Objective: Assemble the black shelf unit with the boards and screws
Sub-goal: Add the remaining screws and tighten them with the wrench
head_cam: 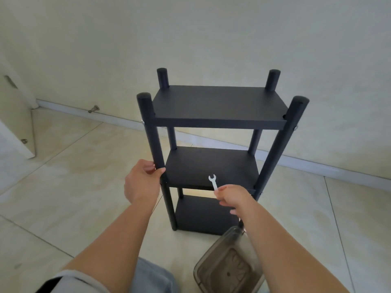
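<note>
Black shelf unit (218, 106), left hand (141, 182) gripping front post, right hand (232, 197) pinching wrench (213, 182)

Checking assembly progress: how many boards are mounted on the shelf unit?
3: top board, middle board, bottom board near the floor, partly hidden by the right hand.

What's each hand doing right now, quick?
Left hand: grips the shelf unit's front left post.
Right hand: holds a small white wrench, pinched by its handle.
</note>
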